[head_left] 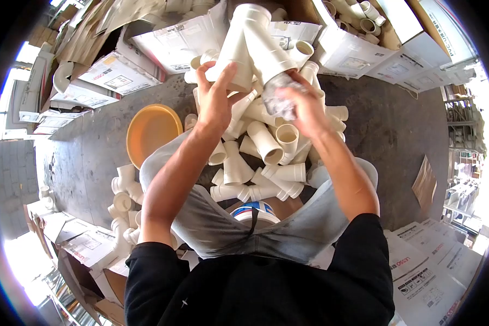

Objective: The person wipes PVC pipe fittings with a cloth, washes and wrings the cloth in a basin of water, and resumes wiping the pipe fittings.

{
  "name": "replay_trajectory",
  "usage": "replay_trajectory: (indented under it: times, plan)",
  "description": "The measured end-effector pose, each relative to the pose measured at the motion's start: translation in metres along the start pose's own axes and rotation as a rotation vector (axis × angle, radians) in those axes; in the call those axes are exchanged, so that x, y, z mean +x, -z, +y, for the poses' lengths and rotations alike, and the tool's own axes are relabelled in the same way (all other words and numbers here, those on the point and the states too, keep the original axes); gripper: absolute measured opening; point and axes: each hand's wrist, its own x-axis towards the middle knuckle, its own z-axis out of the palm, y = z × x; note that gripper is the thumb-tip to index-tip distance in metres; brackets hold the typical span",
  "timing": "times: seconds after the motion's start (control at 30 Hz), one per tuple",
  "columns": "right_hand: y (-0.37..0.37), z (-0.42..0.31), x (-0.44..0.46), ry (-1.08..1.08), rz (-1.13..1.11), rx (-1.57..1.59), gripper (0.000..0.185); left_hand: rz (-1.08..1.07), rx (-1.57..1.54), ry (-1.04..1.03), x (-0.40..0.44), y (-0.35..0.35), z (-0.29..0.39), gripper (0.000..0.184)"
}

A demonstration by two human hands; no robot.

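A large white Y-shaped pipe fitting (254, 41) is held up in front of me, its two legs pointing down toward my body. My left hand (214, 100) grips the lower end of its left leg, some fingers hidden behind the plastic. In my right hand (308, 108), slightly blurred, is a crumpled whitish-grey rag (280, 96) pressed at the mouth of the right leg. Beneath both hands lies a heap of white pipe fittings (265, 142), mostly tees and short elbows, between my knees.
An orange basin (155, 133) stands on the floor to the left. Open cardboard boxes (358, 54) of fittings line the far side. More fittings (123, 202) lie by my left leg. Flattened cartons (426, 271) are behind on the right, and a cardboard piece (425, 185) lies on the floor.
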Motion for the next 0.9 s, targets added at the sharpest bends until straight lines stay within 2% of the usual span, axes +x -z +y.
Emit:
replay_trajectory:
  times: [0.07, 0.1, 0.2, 0.23, 0.33, 0.37, 0.4, 0.47, 0.5, 0.53, 0.6, 0.63, 0.7, 0.77, 0.87, 0.9]
  plan:
    - [0.0, -0.005, 0.0, -0.099, -0.034, 0.625, 0.048, -0.118, 0.044, -0.082, 0.008, 0.004, -0.003, 0.073]
    - [-0.001, -0.01, -0.002, -0.069, -0.051, 0.678, 0.054, -0.178, 0.065, -0.124, 0.011, 0.004, -0.004, 0.075]
    - [0.014, 0.002, 0.009, 0.011, 0.138, 0.539, 0.06, -0.358, 0.357, -0.207, 0.015, 0.006, -0.001, 0.079]
    - [0.017, 0.0, 0.01, 0.014, 0.184, 0.507, 0.055, -0.365, 0.381, -0.186, 0.013, 0.006, -0.003, 0.081]
    - [0.02, -0.008, 0.006, 0.095, 0.278, 0.141, 0.045, -0.285, 0.797, -0.168, 0.012, 0.007, 0.007, 0.08]
    - [0.019, -0.016, 0.001, 0.162, 0.254, 0.063, 0.034, -0.379, 0.527, -0.078, 0.029, 0.023, 0.002, 0.071]
    - [0.017, -0.024, -0.003, 0.249, 0.233, -0.108, 0.032, -0.242, 0.436, -0.006, 0.037, 0.03, 0.007, 0.066]
    - [0.021, -0.034, -0.012, 0.421, 0.192, -0.45, 0.027, -0.277, 0.185, 0.117, 0.024, 0.024, 0.043, 0.079]
    - [0.028, -0.033, -0.011, 0.586, 0.229, -0.709, 0.019, -0.267, 0.188, 0.178, 0.022, 0.022, 0.054, 0.086]
    - [0.032, -0.038, -0.013, 0.682, 0.195, -0.885, 0.019, -0.273, 0.15, 0.278, 0.025, 0.029, 0.059, 0.088]
    - [0.036, -0.049, -0.015, 0.87, 0.117, -1.237, 0.02, -0.43, 0.178, 0.359, 0.031, 0.041, 0.068, 0.092]
    - [0.035, -0.048, -0.017, 0.904, 0.155, -1.287, 0.024, -0.423, 0.242, 0.377, 0.031, 0.041, 0.068, 0.091]
    - [0.033, -0.054, -0.018, 1.007, 0.086, -1.382, 0.024, -0.405, 0.37, 0.414, 0.028, 0.037, 0.066, 0.088]
    - [0.023, -0.057, -0.017, 1.085, 0.064, -1.432, 0.022, -0.329, 0.429, 0.32, 0.029, 0.036, 0.05, 0.083]
    - [0.026, -0.038, -0.014, 0.835, 0.061, -1.337, 0.023, -0.227, 0.354, 0.245, 0.026, 0.033, 0.038, 0.076]
    - [0.023, -0.039, -0.013, 0.81, 0.05, -1.295, 0.024, -0.2, 0.35, 0.2, 0.023, 0.029, 0.034, 0.074]
